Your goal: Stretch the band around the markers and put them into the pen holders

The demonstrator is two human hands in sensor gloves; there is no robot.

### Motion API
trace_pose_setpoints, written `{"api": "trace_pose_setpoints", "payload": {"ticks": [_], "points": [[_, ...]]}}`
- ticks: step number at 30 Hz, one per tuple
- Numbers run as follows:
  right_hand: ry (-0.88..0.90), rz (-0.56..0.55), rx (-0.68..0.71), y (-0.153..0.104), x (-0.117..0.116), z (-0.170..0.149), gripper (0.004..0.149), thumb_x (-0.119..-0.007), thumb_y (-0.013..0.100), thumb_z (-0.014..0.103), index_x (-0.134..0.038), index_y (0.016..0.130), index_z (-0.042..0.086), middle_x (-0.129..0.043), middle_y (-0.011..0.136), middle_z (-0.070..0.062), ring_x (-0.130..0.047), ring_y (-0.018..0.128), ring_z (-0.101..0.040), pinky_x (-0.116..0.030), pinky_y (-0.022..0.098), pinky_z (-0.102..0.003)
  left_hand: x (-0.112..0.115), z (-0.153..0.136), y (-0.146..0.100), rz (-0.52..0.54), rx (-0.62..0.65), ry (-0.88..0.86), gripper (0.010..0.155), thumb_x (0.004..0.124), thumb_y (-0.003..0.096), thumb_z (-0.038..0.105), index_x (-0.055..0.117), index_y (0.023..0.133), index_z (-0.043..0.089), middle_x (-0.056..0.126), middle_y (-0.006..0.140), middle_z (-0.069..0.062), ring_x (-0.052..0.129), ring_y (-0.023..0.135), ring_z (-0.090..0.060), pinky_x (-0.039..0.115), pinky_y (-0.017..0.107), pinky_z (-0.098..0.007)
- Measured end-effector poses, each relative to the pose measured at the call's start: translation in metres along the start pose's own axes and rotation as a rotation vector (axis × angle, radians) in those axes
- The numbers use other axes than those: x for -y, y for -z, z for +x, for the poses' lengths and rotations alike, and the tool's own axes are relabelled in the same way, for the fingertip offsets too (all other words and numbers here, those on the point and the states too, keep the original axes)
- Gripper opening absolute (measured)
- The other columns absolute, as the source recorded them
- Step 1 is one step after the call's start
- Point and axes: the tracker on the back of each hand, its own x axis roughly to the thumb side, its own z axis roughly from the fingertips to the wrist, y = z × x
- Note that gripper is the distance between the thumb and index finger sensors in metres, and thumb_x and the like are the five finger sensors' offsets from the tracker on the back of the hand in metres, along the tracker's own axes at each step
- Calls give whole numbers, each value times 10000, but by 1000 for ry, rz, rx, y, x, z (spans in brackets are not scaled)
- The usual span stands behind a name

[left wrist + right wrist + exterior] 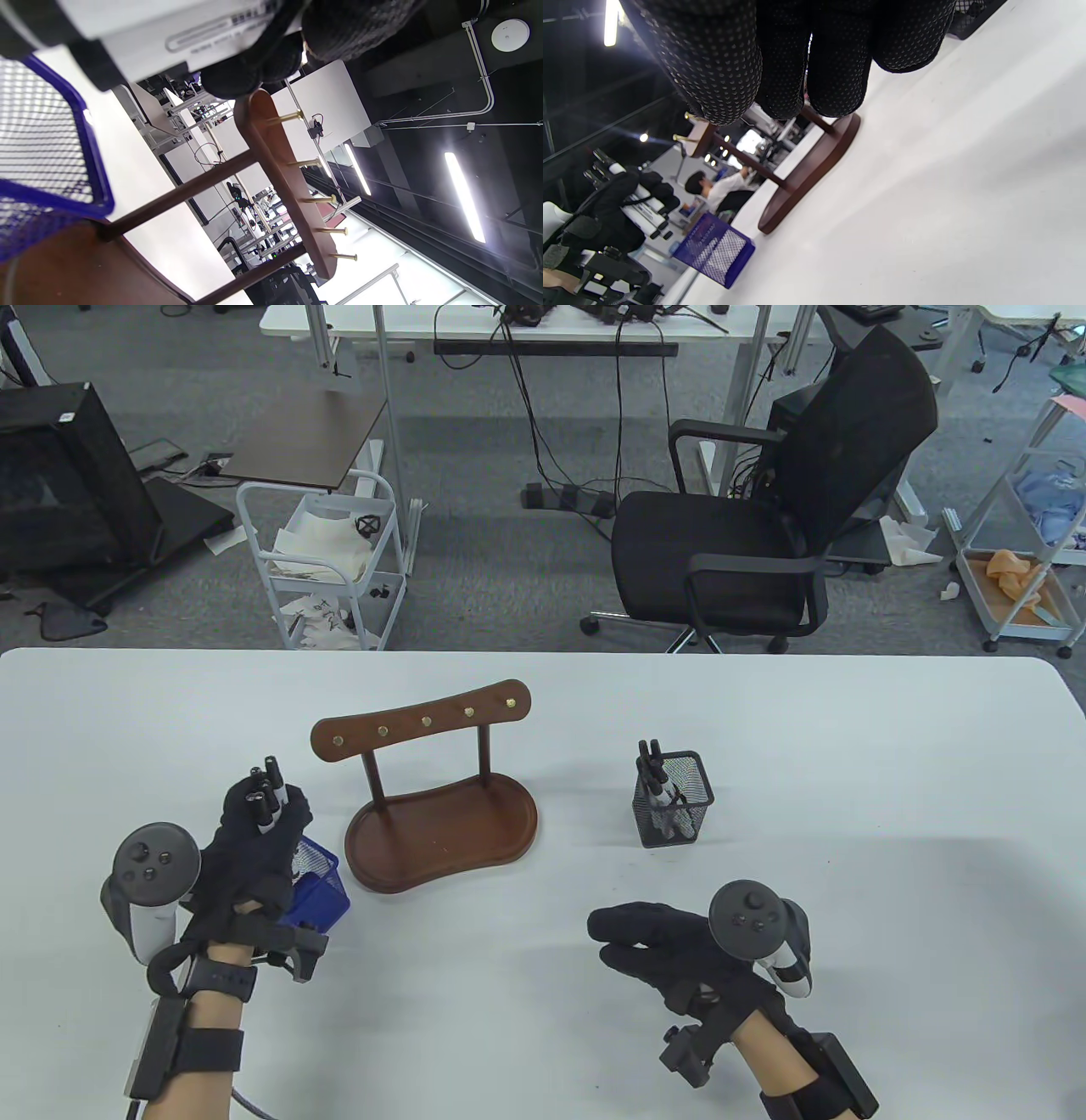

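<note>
My left hand [254,831] grips a bundle of markers [265,793], white with black caps, held upright just above the blue mesh pen holder [318,886]. In the right wrist view the marker bundle [638,201] hangs over the blue holder [715,250]. The left wrist view shows the holder's blue rim [91,140] and a marker barrel [178,38] close up. No band can be made out. A black mesh pen holder [674,802] at right holds another marker bundle [655,776]. My right hand [657,942] hovers over the table, fingers [780,59] relaxed and holding nothing.
A brown wooden stand [433,780] with brass pegs and an oval base stands between the two holders. The white table [891,780] stretches to the right. Beyond its far edge are an office chair [764,526] and a white trolley [318,560].
</note>
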Motion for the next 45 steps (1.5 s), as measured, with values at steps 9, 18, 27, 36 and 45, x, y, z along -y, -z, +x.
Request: {"api": "trace_pose_setpoints", "payload": {"ticks": [9, 18, 27, 36, 45], "points": [[-18, 4, 5, 0, -1, 1, 393, -966, 454, 317, -904, 842, 323, -962, 933, 92, -934, 823, -271, -716, 691, -539, 4, -22, 3, -15, -6, -27, 485, 727, 607, 400, 449, 994, 308, 736, 1021, 33, 839, 942, -248, 691, 801, -517], [-30, 5, 10, 0, -2, 1, 397, -963, 455, 321, -900, 847, 323, -958, 938, 90, -929, 828, -271, -710, 695, -539, 12, -30, 2, -58, -26, -6, 481, 742, 601, 399, 476, 992, 313, 764, 1019, 35, 658, 1052, -324, 511, 835, -549], [-39, 5, 12, 0, -2, 2, 402, -961, 455, 323, -896, 852, 323, -953, 945, 90, -924, 832, -274, -704, 699, -541, 16, -32, -2, -91, -38, 138, 486, 745, 597, 401, 502, 999, 278, 800, 1020, -5, 611, 1083, -297, 279, 846, -558], [-44, 6, 13, -1, -2, 2, 403, -959, 457, 326, -894, 854, 323, -949, 950, 91, -920, 838, -274, -699, 703, -541, 22, -30, -3, -99, -88, 201, 486, 753, 596, 393, 550, 1007, 232, 435, 1269, -115, 94, 1161, -338, -19, 716, -622], [-44, 6, 15, -1, -1, 2, 405, -959, 457, 327, -893, 856, 323, -948, 950, 91, -919, 838, -276, -697, 704, -541, 26, -33, -2, -148, -231, 288, 646, 863, 577, 341, 551, 1090, 104, 230, 1234, -287, 6, 1073, -490, -21, 660, -676]]}}
